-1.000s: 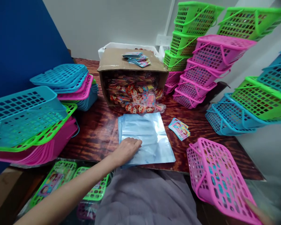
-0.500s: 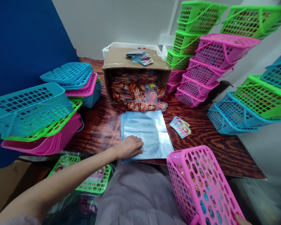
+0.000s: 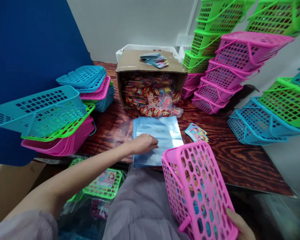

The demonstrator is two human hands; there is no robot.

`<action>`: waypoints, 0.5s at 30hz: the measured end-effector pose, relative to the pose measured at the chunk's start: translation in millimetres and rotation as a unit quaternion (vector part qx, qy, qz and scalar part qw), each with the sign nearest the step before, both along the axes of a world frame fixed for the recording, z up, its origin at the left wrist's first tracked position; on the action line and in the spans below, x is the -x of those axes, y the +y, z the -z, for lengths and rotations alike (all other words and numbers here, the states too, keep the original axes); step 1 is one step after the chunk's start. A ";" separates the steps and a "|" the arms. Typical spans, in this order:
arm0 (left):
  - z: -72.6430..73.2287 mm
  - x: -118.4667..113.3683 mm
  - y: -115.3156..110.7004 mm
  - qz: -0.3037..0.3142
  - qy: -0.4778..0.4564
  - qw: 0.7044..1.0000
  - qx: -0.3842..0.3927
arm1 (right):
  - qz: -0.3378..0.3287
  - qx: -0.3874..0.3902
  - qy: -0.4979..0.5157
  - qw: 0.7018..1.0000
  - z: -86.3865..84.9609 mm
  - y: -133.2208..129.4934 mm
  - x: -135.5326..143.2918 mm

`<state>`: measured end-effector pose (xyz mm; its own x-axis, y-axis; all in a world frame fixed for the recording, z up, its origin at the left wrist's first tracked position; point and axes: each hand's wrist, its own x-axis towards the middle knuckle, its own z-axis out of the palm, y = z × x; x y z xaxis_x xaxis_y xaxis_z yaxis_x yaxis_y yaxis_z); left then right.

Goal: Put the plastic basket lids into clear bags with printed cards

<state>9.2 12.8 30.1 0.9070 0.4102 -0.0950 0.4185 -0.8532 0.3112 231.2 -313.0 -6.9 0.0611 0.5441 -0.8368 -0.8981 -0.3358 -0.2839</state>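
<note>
A pink lidded basket point(image 3: 205, 186), with colourful items showing through its holes, is tilted above my lap. My right hand point(image 3: 240, 223) holds its lower right end. My left hand point(image 3: 144, 144) rests on a stack of clear bluish plastic bags point(image 3: 165, 133), its fingers curled together; whether they pinch a bag is too small to tell. Right of the bags lie several printed cards point(image 3: 195, 132). Behind them, an open cardboard box point(image 3: 120, 90) on its side holds wrapped items with cartoon figures, and more cards point(image 3: 155, 60) lie on top of it.
Nested blue, green and pink baskets point(image 3: 50, 106) stand at the left of the wooden table point(image 3: 110, 133). Tall stacks of filled green and pink baskets point(image 3: 220, 90) rise at the right, beside blue ones point(image 3: 257, 123). Bagged baskets point(image 3: 105, 183) lie below the table edge.
The pink basket has moved left and nearer the bags, and more of my right hand shows. My left hand's fingers have curled in. The whole view has shifted slightly.
</note>
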 end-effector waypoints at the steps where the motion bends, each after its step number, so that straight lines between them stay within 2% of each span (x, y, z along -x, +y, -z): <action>1: -2.6 0.0 -0.4 0.000 -0.006 1.000 0.003 | 0.000 -0.012 -0.010 1.000 -1.5 6.4 6.0; 4: -6.9 1.5 -1.7 0.001 -0.021 1.000 0.017 | 0.000 -0.045 -0.039 0.998 -11.2 26.9 29.5; 8: -2.9 6.1 -0.2 0.000 -0.035 0.999 0.030 | -0.014 -0.069 -0.073 0.995 -22.8 43.9 54.7; 12: 4.4 9.7 4.7 -0.002 -0.055 0.998 0.029 | -0.029 -0.048 -0.058 0.997 -25.7 41.3 61.9; 15: 7.6 9.9 5.3 -0.015 -0.062 0.998 0.025 | -0.057 -0.025 -0.053 0.997 -21.7 31.0 57.9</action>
